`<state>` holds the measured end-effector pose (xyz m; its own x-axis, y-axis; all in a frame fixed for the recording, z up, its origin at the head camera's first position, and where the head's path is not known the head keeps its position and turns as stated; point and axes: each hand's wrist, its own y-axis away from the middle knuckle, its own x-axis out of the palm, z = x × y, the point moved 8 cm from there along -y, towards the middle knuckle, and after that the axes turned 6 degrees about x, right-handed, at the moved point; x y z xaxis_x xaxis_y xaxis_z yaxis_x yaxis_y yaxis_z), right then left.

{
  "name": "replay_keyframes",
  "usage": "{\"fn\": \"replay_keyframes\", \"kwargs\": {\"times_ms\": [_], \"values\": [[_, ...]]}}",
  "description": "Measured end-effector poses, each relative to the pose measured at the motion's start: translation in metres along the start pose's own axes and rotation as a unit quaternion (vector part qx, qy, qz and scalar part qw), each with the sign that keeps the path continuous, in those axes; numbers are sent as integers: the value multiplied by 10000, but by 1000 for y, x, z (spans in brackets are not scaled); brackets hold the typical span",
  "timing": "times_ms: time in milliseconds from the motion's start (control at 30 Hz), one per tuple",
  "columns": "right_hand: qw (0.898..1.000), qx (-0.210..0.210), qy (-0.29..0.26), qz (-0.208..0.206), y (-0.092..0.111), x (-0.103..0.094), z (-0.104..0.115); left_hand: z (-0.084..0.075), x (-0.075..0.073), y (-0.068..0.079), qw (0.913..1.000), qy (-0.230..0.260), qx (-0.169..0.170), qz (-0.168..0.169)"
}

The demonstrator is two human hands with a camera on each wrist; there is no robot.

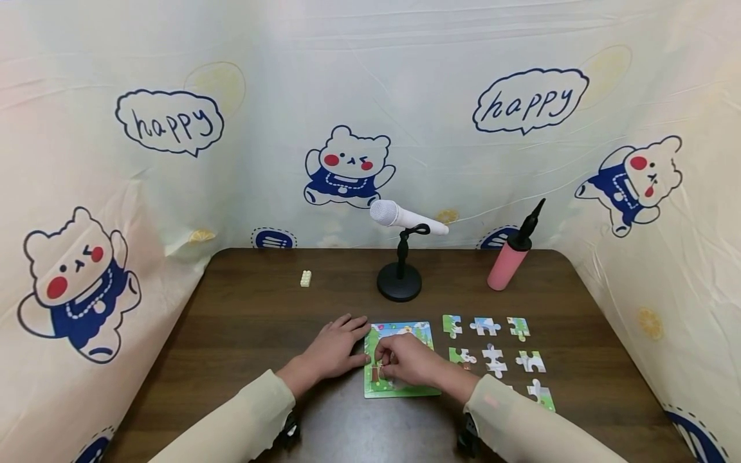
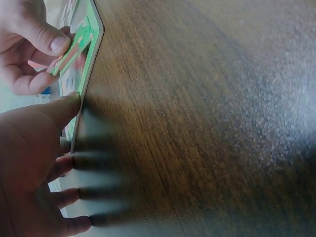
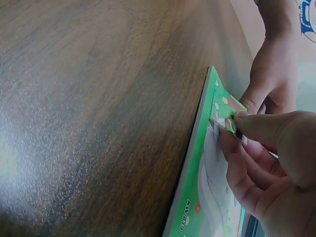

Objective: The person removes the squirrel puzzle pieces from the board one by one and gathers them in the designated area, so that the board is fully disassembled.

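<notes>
A square puzzle board point(image 1: 424, 332) with a green border lies on the table in front of the person. My right hand point(image 1: 412, 361) is over it and pinches a green and brown puzzle piece point(image 2: 78, 47) between thumb and fingers. In the left wrist view the piece is tilted, close over the board's lower left part. My left hand point(image 1: 334, 349) rests beside the board's left side with fingers spread, its thumb point(image 2: 68, 107) touching the edge. The right hand covers much of the board's middle in the head view.
Several loose puzzle pieces point(image 1: 495, 366) lie in rows right of the board, some partly behind the right forearm. Farther back stand a white microphone point(image 1: 386, 213) on a black stand point(image 1: 399, 283) and a pink hand pump point(image 1: 506, 266). A cream toy brick point(image 1: 305, 278) lies back left.
</notes>
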<state>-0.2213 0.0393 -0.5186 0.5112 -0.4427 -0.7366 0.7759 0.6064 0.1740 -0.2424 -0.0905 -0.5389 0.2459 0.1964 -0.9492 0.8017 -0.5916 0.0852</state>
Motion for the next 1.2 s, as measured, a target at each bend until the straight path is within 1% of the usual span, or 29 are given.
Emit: {"fn": "replay_keyframes", "kwargs": {"times_ms": [167, 333, 433, 600, 700, 767, 867, 1033, 1200], "values": [[9995, 79, -298, -22, 2, -3, -3, -1, 0, 0, 10000, -14, 2, 24], [9988, 168, -428, -179, 10, -15, -11, -2, 0, 0, 10000, 36, 19, 35], [9982, 208, -501, -252, 22, -24, -19, -2, 0, 1, 10000, 40, 29, 61], [9971, 400, -534, -371, 48, -41, -44, -1, 2, 1, 9999, 33, -19, 141], [9954, 539, -679, -415, 67, -51, -61, -2, 2, 1, 9999, 27, -36, 151], [9939, 582, -853, -399, 78, -57, -71, -2, 1, 1, 9999, 26, -36, 147], [9922, 674, -972, -398, 95, -64, -83, -2, 1, 1, 9999, 33, -43, 154], [9921, 730, -919, -444, 114, -67, -97, -2, 0, 2, 9998, 42, -59, 174], [9934, 600, -859, -459, 120, -62, -101, -2, -2, 2, 9999, -21, 10, 148]]}}
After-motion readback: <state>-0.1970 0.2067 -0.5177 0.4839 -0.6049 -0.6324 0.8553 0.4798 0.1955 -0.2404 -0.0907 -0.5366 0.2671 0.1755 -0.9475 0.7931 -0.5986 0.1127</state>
